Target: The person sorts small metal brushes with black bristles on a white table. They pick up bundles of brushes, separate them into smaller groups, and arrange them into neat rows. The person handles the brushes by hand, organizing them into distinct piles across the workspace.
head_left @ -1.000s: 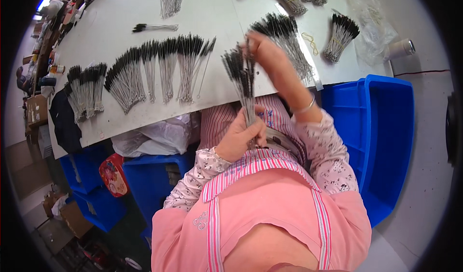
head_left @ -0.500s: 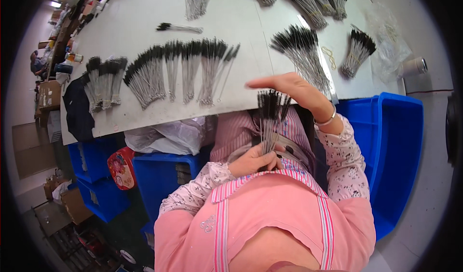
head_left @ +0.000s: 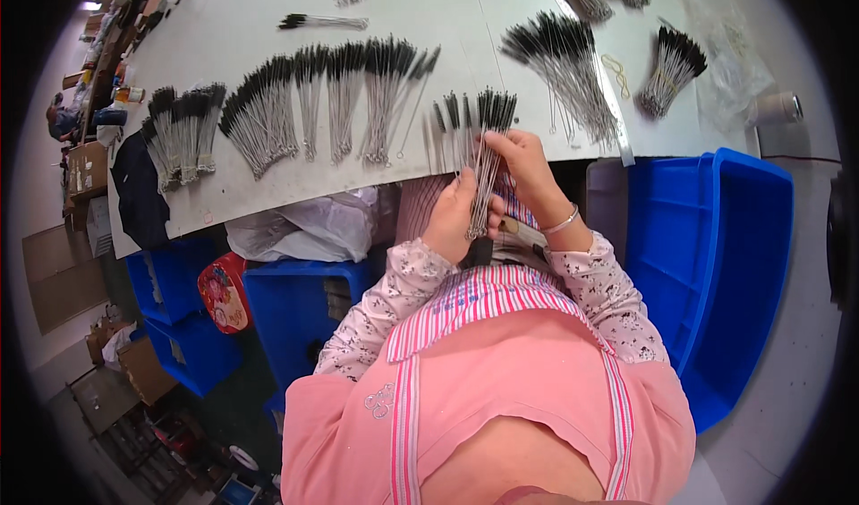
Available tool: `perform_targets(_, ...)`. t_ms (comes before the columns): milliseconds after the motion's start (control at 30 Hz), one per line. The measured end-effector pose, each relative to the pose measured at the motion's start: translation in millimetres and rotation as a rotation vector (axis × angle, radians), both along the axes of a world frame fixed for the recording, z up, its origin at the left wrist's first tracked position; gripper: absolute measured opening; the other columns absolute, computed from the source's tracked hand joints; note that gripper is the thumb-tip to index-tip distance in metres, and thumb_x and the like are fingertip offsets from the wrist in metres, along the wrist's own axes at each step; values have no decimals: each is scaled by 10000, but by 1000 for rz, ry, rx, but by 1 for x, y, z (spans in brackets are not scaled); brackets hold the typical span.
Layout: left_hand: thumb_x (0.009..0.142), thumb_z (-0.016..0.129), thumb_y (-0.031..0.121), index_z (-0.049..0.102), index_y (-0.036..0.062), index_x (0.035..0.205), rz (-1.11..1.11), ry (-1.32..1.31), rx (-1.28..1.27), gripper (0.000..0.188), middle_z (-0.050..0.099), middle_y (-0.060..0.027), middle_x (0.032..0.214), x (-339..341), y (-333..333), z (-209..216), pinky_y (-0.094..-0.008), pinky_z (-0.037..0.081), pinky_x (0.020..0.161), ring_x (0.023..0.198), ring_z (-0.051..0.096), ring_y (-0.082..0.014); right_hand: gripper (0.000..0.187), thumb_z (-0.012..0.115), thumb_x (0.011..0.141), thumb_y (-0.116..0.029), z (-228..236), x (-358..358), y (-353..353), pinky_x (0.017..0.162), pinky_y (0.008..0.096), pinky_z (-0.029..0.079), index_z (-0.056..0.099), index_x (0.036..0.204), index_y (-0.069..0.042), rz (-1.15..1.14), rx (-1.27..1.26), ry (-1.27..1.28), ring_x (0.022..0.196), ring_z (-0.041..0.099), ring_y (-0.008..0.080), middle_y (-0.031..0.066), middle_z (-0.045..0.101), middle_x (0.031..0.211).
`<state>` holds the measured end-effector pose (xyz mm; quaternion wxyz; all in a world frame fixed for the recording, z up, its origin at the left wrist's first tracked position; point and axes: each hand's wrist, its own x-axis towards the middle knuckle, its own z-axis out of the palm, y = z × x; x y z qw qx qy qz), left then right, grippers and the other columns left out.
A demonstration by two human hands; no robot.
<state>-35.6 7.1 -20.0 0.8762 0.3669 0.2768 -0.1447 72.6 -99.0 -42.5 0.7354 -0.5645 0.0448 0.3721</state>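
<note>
Item in hand: a bundle of thin wire brushes (head_left: 483, 161), black bristle heads at one end, bare wire stems at the other.
Location: you hold it just past the near edge of the white table (head_left: 268, 13), above your lap, at the middle of the view.
Long axis: close to upright in the picture; bristle heads point away from you toward the table, stem ends point back at your body.
Left hand (head_left: 458, 223): closed around the lower stems, clamped on the bundle near its wire ends; thumb and fingers wrap the stems.
Right hand (head_left: 528, 169): fingers pinched on the upper part of the same bundle, just under the bristle heads; a thin bracelet sits on this wrist.
Nearer hand: your right hand sits closer to the bristle end, your left closer to the stem end; the two hands almost touch along the bundle.
Direction from grip: the loose heads fan out above both hands, toward the table edge.
Neighbouring stock: a row of brush fans (head_left: 313, 102) lies on the table to your left, heads away from you; a larger pile (head_left: 564, 67) lies ahead to your right.
Side container: a blue bin (head_left: 716, 254) stands just beside your right arm.
Under the table: a white plastic bag (head_left: 304, 228) and more blue crates (head_left: 304, 308).
</note>
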Motion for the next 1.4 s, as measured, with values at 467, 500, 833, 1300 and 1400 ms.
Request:
perform_targets(467, 968, 375, 305, 336, 114, 1265, 66, 14, -166, 355, 583, -171, 1018, -7, -3, -2, -426, 548, 736, 825, 630, -269, 208, 621, 834, -166, -8, -14, -8, 515, 257, 506, 578, 848, 37, -120, 99, 264, 612, 632, 181, 122, 633, 730)
perform_targets(500, 969, 368, 309, 335, 113, 1263, 70, 18, -164, 355, 581, -177, 1023, -7, -4, -2, -432, 548, 736, 829, 629, -276, 200, 619, 833, -158, -10, -14, -7, 498, 254, 500, 568, 836, 35, -137, 116, 278, 613, 633, 182, 120, 626, 721)
perform_targets(833, 955, 418, 196, 339, 109, 1252, 52, 58, 22, 320, 581, -155, 1024, -11, -11, -9, -397, 563, 678, 819, 631, -257, 162, 620, 821, -143, 3, -25, -4, 374, 237, 444, 564, 804, 8, -98, -38, 230, 516, 604, 160, 127, 649, 719)
perform_targets(1300, 946, 448, 212, 427, 51, 1226, 28, 24, -192, 323, 573, -120, 1115, -19, -3, -24, -403, 528, 796, 922, 623, -263, 172, 611, 798, -133, -2, -34, -12, 429, 255, 473, 591, 799, 38, -103, -101, 253, 532, 610, 160, 115, 639, 688)
perform_targets(1400, 932, 475, 175, 458, 44, 1197, 14, 64, -104, 295, 584, -108, 1096, -21, -6, -32, -399, 530, 791, 919, 624, -258, 186, 648, 787, -151, -14, -38, -14, 419, 245, 454, 600, 771, 28, -92, -142, 185, 506, 589, 135, 96, 636, 677)
